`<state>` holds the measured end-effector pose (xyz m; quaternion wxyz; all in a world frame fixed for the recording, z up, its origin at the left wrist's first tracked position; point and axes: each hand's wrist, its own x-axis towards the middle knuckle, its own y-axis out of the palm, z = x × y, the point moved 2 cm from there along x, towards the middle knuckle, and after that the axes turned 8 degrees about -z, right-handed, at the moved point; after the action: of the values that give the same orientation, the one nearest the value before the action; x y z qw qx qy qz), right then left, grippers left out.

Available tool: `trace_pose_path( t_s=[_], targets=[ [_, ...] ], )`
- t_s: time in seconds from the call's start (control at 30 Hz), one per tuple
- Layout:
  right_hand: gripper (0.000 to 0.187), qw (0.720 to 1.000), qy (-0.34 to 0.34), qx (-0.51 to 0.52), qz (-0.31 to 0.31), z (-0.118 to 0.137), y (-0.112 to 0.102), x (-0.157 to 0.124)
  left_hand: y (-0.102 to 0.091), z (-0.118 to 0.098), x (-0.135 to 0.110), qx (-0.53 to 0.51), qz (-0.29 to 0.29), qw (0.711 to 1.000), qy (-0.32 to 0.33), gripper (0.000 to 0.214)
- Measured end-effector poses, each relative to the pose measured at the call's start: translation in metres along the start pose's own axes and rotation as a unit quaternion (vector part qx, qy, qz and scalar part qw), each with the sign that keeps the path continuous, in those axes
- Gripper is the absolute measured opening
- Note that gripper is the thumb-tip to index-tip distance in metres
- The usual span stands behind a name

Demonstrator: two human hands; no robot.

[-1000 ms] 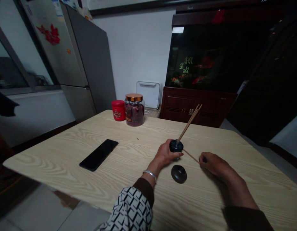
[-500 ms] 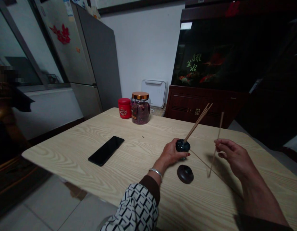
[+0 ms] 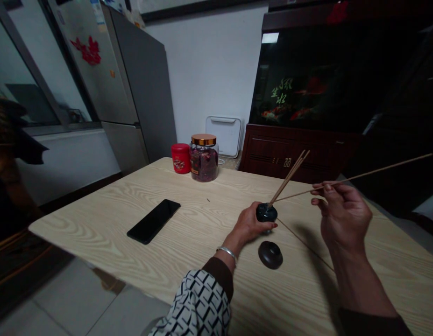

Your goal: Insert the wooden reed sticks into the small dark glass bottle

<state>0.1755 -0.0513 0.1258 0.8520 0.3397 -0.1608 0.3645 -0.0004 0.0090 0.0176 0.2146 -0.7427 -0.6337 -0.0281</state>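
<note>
Dark round holder (image 3: 266, 213) gripped in left hand (image 3: 250, 225) over worktop (image 3: 79, 226) | thin wooden sticks (image 3: 289, 173) angle from it | right hand (image 3: 344, 215) pinches long stick (image 3: 384, 169) | we log stick handling; next calls for steady grip

Black-and-white lattice sleeve (image 3: 195, 303), probably dark-brown lid (image 3: 270, 255)
</note>
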Motion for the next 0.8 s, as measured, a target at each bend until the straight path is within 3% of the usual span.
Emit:
trace_pose_path(
  t_s=[0.3, 0.47, 0.67, 0.8],
  targets=[
    [0.016, 0.992, -0.064, -0.094, 0.049, -0.003, 0.012, -0.008, 0.001, -0.001, 0.000, 0.001, 0.000, 1.000, -0.011, 0.068],
    [0.020, 0.986, -0.021, -0.128, 0.104, -0.018, 0.014, -0.010, 0.000, -0.002, 0.000, 0.003, -0.001, 1.000, -0.013, 0.068],
    [0.031, 0.941, 0.009, -0.270, 0.204, -0.050, 0.008, -0.017, 0.000, -0.002, 0.000, 0.010, 0.000, 1.000, 0.004, 0.066],
    [0.035, 0.925, 0.020, -0.295, 0.240, -0.056, 0.005, -0.017, 0.001, 0.000, 0.000, 0.009, 0.001, 1.000, 0.006, 0.066]
  ],
)
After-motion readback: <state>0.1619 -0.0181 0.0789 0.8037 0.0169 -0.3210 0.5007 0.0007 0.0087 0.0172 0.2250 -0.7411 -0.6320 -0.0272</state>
